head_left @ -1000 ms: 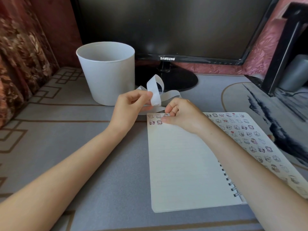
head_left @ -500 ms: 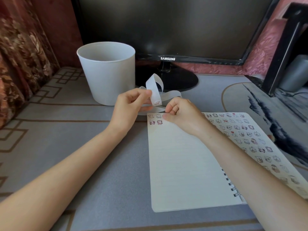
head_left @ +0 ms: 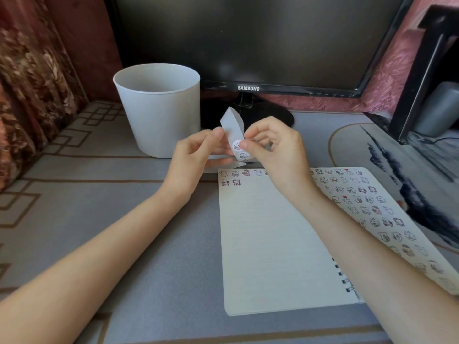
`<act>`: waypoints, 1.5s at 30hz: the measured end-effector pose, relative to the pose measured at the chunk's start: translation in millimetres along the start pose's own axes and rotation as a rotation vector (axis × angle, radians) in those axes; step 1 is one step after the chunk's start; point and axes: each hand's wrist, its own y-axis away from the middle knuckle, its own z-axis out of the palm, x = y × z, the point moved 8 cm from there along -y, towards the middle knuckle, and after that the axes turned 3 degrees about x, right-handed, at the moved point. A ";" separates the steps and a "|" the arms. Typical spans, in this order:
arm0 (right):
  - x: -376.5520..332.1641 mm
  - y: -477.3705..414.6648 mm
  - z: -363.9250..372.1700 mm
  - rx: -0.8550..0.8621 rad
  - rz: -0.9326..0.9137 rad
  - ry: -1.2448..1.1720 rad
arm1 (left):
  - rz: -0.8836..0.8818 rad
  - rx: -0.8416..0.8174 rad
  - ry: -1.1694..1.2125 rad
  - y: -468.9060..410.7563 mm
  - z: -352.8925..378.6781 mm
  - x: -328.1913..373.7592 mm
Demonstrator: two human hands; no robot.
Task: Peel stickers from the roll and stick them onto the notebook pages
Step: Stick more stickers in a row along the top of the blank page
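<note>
A looped white sticker strip (head_left: 232, 127) hangs in the air just above the top edge of the open spiral notebook (head_left: 270, 244). My left hand (head_left: 196, 155) pinches the strip from the left. My right hand (head_left: 275, 150) pinches a small round cartoon sticker (head_left: 237, 146) near the strip's lower end with thumb and forefinger. The notebook's left page carries a few stickers (head_left: 231, 177) along its top; the right page (head_left: 367, 204) is covered with several rows of them. Part of the strip trails behind my hands, hidden.
A white bucket (head_left: 159, 110) stands behind my left hand. A black Samsung monitor (head_left: 248, 40) on its stand fills the back. A patterned curtain (head_left: 27, 75) hangs at the left, a dark frame and grey cylinder (head_left: 437, 108) at the right. The grey patterned mat (head_left: 74, 194) lies under everything.
My right hand has lifted off the notebook's top edge and moved up to the strip, where it now pinches a sticker. The left hand has turned the strip slightly toward it.
</note>
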 end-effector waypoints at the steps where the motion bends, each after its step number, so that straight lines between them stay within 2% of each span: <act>1: 0.9 -0.2 -0.3 0.005 0.003 -0.007 | 0.004 -0.007 -0.019 0.6 0.9 0.1; 7: 4.1 0.1 0.6 -0.012 0.009 0.005 | 0.007 -0.021 -0.094 2.2 2.8 0.1; 23: 0.9 1.7 1.8 -0.038 -0.042 0.232 | 0.027 0.000 -0.126 2.6 1.2 0.7; 33: -9.0 3.4 7.4 -0.137 -0.176 0.301 | -0.016 0.062 -0.117 -1.8 -7.7 -3.2; 35: -9.3 2.2 6.1 -0.153 -0.137 0.239 | -0.019 0.076 -0.110 -2.5 -9.3 -4.1; 40: -6.3 -3.2 -5.0 -0.209 0.116 0.018 | -0.016 0.088 -0.126 -3.1 -10.2 -5.5; 43: 8.2 3.5 -5.6 -0.392 0.341 0.078 | -0.021 0.107 -0.118 -2.7 -10.8 -5.6; 45: 17.8 11.0 -1.6 -0.488 0.427 0.129 | -0.020 0.107 -0.122 -2.7 -10.7 -5.4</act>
